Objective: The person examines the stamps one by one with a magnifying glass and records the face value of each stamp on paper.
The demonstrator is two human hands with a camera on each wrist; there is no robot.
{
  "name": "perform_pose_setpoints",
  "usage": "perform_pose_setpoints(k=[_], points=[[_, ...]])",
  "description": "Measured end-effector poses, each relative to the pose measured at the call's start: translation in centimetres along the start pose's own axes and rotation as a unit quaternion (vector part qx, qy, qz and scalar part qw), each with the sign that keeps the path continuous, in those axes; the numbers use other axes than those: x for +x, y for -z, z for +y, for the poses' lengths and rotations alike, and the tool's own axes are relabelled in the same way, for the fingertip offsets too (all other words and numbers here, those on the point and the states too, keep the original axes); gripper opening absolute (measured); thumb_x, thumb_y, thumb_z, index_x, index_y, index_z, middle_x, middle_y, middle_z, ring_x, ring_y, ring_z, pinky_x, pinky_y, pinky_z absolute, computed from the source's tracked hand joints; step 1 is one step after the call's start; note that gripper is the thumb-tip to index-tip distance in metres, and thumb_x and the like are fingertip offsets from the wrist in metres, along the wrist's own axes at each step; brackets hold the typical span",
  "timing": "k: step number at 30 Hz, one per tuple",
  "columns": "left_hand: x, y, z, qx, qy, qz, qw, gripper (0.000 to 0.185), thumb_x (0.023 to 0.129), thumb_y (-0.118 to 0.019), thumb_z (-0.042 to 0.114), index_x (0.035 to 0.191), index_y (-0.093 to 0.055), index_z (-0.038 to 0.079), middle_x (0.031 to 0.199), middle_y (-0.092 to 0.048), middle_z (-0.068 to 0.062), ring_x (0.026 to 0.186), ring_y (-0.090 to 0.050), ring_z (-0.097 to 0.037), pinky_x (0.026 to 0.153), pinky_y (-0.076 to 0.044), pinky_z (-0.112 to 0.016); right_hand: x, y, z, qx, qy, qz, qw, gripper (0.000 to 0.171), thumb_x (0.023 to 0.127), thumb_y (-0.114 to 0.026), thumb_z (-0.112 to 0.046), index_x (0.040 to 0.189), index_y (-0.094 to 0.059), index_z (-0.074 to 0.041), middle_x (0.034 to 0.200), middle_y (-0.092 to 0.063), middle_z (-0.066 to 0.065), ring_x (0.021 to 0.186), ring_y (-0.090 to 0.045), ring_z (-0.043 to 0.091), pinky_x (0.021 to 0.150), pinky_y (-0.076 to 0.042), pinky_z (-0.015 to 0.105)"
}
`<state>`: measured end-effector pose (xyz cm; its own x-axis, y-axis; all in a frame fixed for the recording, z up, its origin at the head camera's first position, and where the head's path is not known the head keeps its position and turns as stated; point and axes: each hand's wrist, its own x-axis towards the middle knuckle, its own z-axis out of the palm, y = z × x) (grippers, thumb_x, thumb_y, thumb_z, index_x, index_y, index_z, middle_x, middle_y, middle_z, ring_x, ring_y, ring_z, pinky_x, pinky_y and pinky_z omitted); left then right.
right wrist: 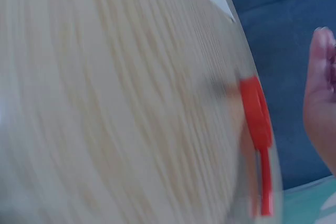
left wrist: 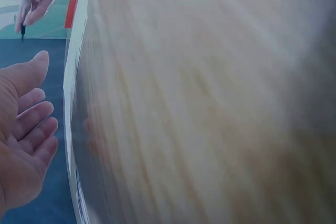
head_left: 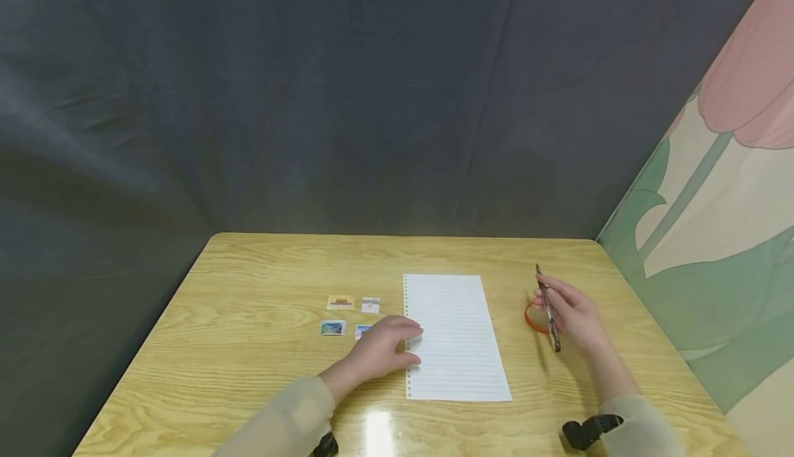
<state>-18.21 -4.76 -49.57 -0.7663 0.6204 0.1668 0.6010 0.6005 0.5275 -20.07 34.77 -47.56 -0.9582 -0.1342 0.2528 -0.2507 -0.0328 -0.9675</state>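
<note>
Our right hand [head_left: 573, 316] grips a slim dark pen [head_left: 548, 309] mid-barrel; light and stiff. Left hand [head_left: 384, 350], relaxed, rests at nine o'clock of the flimsy white lined sheet [head_left: 455, 336].

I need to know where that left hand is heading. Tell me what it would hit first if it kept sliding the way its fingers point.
The left hand points right, fingertips already at the edge of the lined paper sheet. It would likely ride onto that sheet first; depth is unclear.
</note>
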Motion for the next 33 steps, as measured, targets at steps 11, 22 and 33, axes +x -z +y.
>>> perform_pose_setpoints(k=[11, 22, 33], points=[[0.5, -0.4, 0.8, 0.041, -0.019, -0.049, 0.9978, 0.063, 0.090, -0.073, 0.034, 0.143, -0.052, 0.005, 0.152, -0.043, -0.007, 0.142, -0.037, -0.022, 0.116, -0.030, -0.035, 1.4, -5.7, 0.5, 0.106, -0.011, -0.007, 0.994, 0.033, 0.102, -0.048, 0.003, 0.134, -0.048, 0.010, 0.098, -0.064, 0.002, 0.089, -0.068, 0.012, 0.084, -0.057, 0.024], [0.3, -0.9, 0.9, 0.064, -0.033, -0.059, 0.9957, 0.064, 0.088, -0.073, 0.037, 0.140, -0.055, 0.004, 0.149, -0.047, -0.011, 0.140, -0.039, -0.027, 0.116, -0.030, -0.037, 3.5, -11.1, 2.4, -0.048, -0.070, 0.035, 0.996, 0.035, 0.100, -0.060, -0.010, 0.124, -0.058, 0.015, 0.099, -0.072, 0.017, 0.080, -0.069, 0.012, 0.076, -0.060, 0.031], [-0.8, -0.9, 0.6, 0.073, -0.026, -0.018, 0.9968, 0.045, 0.088, -0.074, 0.033, 0.126, -0.068, 0.010, 0.136, -0.060, -0.007, 0.131, -0.052, -0.026, 0.111, -0.039, -0.040, 5.2, -13.8, 3.1, -0.096, -0.054, 0.009, 0.994, 0.027, 0.095, -0.068, -0.009, 0.113, -0.064, 0.010, 0.095, -0.070, 0.015, 0.084, -0.069, 0.017, 0.074, -0.059, 0.026]])
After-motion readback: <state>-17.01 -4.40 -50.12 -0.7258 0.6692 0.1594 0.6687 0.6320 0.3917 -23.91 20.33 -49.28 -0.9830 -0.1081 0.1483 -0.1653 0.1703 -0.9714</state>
